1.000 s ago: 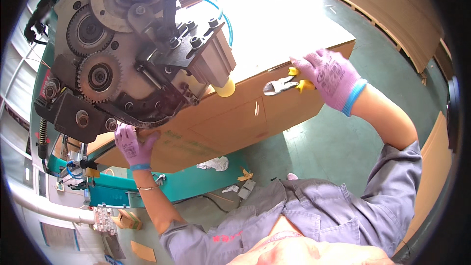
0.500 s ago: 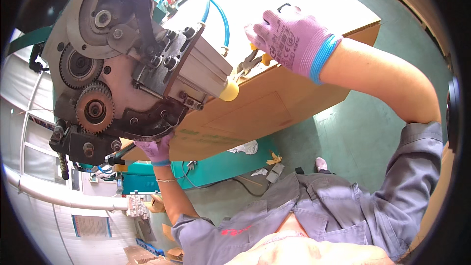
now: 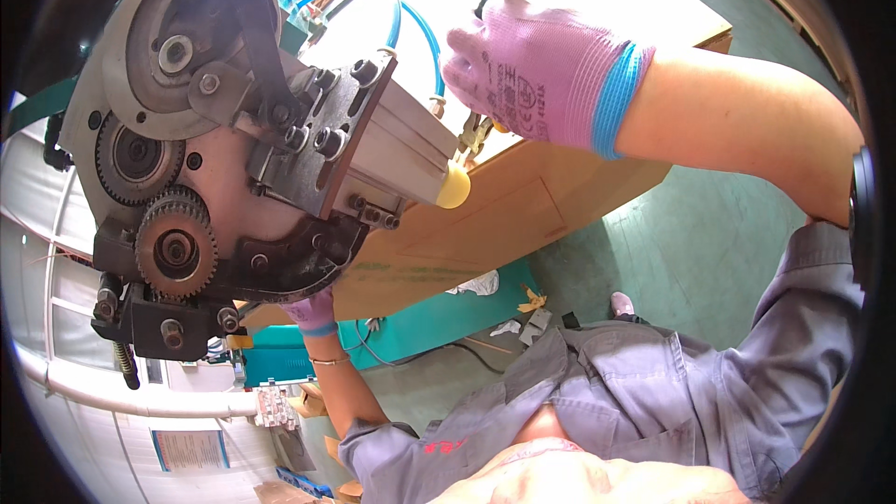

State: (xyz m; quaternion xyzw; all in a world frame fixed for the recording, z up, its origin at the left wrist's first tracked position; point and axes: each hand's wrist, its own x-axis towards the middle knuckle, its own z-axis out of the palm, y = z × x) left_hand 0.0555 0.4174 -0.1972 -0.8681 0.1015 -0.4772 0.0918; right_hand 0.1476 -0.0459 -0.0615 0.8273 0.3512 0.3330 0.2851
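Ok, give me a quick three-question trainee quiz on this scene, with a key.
1. True or false: the lavender-gloved left hand shows whole beside the grey metal machine with round gears.
2. What tool does the lavender-gloved right hand hold?
3. Where is the rounded yellow cap? A) On the machine; B) on the brown cardboard box; C) on the grey work shirt.

Key: 1. False; the machine hides part of the left hand. 2. Yellow-handled metal pliers. 3. A.

Left hand [image 3: 314,312] partly hidden behind geared machine [image 3: 224,168], the machine's top cut off by upper edge, pliers [image 3: 474,136] mostly covered by right hand [image 3: 537,75], upper face of cardboard [image 3: 523,201] lost in glare, print on wall notice [image 3: 191,450] too small to read
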